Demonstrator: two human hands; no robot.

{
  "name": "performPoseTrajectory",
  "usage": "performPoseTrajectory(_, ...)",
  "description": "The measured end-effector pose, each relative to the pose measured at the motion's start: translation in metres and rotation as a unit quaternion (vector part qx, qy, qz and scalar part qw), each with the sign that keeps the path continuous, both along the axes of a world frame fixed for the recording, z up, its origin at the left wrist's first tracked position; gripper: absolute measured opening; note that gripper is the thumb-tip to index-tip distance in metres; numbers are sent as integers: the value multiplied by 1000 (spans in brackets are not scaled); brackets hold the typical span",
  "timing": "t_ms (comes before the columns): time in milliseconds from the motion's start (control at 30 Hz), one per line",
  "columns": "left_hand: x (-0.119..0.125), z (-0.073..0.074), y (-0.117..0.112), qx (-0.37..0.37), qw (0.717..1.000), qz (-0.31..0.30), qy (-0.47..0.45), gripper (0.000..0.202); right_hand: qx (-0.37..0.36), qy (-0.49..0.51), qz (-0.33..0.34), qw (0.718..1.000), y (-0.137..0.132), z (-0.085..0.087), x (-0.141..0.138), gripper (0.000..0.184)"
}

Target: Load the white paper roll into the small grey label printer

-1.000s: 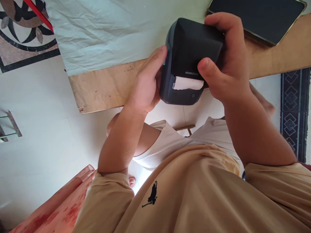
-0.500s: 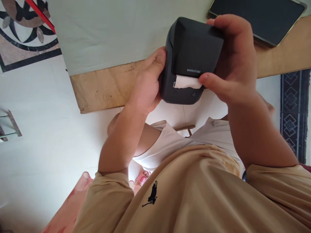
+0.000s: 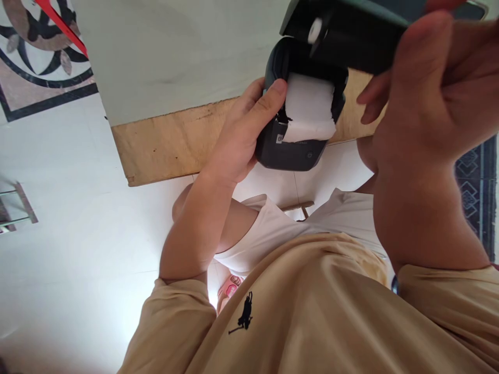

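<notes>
A small black label printer (image 3: 290, 157) is tilted toward me, its inside exposed. In it sits a white paper roll (image 3: 310, 98), the loose end with a ragged edge hanging over the front lip. My left hand (image 3: 247, 127) is closed around the printer's left side, the thumb on the rim beside the roll. Raised above the printer is its black lid (image 3: 354, 39), with a round white piece on its underside. My right hand (image 3: 424, 88) grips the lid's right end between thumb and fingers. Whether the lid is still joined at the hinge, I cannot tell.
Beyond the printer lies a table with a pale green cover (image 3: 175, 57) and a bare wooden edge (image 3: 163, 148). A dark flat device (image 3: 471, 10) shows partly behind the lid. A red strip (image 3: 64, 28) is at upper left, above the patterned floor.
The lid has come up off the printer in my right hand, moving up and right and uncovering the paper roll. My left thumb has shifted onto the rim.
</notes>
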State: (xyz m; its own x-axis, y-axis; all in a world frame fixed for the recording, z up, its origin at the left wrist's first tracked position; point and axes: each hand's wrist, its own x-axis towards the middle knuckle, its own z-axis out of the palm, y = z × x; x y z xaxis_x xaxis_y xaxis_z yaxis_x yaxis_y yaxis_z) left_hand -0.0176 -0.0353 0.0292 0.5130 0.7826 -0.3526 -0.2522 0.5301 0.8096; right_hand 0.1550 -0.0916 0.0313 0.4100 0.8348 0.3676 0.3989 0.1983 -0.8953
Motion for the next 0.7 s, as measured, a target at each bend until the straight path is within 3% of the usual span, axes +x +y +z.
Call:
performPoseTrajectory(100,1,4,0,-15,1000,-16,1,20,10,-49,-32,998,2,1,0,55)
performPoseTrajectory(200,7,9,-7,2,999,28,32,22,-61,-161,33,984,4,7,8,42)
performPoseTrajectory(333,11,9,-13,31,998,53,24,15,-255,-357,66,896,8,25,11,38)
performPoseTrajectory(400,9,7,-11,30,998,46,10,15,-331,-388,75,857,12,33,6,38)
performPoseTrajectory(533,3,2,-4,33,999,2,-7,17,-404,-401,95,817,18,43,-1,39)
performPoseTrajectory(600,2,1,-1,33,999,1,-8,17,-419,-401,106,808,17,47,0,43)
performPoseTrajectory(633,2,1,-1,32,999,7,-7,17,-413,-387,113,817,15,48,3,44)
performPoseTrajectory(700,2,1,0,22,1000,13,-4,17,-381,-309,127,862,7,49,12,49)
